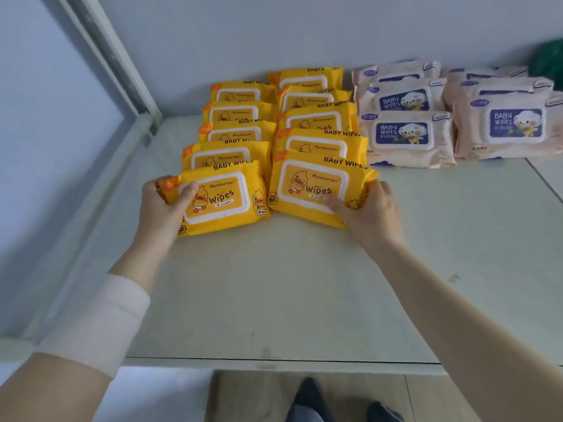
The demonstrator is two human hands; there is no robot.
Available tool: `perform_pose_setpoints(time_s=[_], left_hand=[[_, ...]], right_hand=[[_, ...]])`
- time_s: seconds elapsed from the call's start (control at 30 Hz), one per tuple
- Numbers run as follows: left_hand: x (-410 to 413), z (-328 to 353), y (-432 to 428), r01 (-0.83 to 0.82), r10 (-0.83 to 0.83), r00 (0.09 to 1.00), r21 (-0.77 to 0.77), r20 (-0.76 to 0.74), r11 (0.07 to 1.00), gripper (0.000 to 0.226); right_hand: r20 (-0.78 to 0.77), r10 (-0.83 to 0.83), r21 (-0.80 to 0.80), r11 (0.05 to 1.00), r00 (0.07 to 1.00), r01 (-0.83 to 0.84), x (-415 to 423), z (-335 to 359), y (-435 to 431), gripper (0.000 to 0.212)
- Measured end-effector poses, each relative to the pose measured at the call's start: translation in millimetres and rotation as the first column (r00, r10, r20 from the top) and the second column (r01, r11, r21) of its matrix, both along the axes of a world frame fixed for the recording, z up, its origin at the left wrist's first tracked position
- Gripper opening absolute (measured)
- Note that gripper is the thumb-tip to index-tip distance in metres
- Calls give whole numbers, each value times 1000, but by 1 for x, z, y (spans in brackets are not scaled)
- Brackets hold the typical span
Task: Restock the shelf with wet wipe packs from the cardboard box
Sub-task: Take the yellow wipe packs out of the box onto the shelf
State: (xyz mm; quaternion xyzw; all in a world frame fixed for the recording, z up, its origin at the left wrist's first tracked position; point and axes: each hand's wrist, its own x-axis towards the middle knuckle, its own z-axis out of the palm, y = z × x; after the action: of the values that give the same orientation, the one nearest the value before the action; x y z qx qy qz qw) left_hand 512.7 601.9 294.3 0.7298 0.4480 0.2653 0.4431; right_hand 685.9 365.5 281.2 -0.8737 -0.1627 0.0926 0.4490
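Two rows of yellow wet wipe packs lean back on the pale shelf (274,300). My left hand (164,205) grips the left end of the front left yellow pack (225,199), thumb on its face. My right hand (371,211) holds the right end of the front right yellow pack (307,184), thumb across its lower face. Both front packs touch the shelf. The cardboard box is not in view.
Several pink baby wipe packs (408,138) stand in rows to the right of the yellow ones. A grey shelf post (100,50) rises at the back left. A dark green thing (548,62) sits at the far right. The shelf's front edge (274,365) lies below, with the floor beneath.
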Motion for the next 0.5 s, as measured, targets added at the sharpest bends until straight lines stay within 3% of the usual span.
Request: perform_pose_setpoints(time_s=[0.1, 0.17, 0.27, 0.37, 0.5], left_hand=[[3, 6, -13, -61, 68, 997, 180, -33, 982, 78], [14, 17, -34, 15, 37, 991, 389, -127, 921, 78], [56, 38, -90, 301, -104, 941, 658, -322, 690, 61], [119, 65, -181, 669, -251, 740, 641, -624, 376, 50], [190, 90, -349, 924, -382, 369, 377, -847, 56, 45]], right_hand=[[-16, -20, -56, 998, 1000, 19, 1, 8, -6, 100], [0, 18, -95, 995, 1000, -18, 2, 16, -22, 99], [128, 91, -246, 968, 988, -58, 8, 24, -70, 84], [256, 173, -437, 898, 951, -46, 22, 36, -150, 75], [270, 183, -703, 708, 945, 64, 39, 52, -294, 63]])
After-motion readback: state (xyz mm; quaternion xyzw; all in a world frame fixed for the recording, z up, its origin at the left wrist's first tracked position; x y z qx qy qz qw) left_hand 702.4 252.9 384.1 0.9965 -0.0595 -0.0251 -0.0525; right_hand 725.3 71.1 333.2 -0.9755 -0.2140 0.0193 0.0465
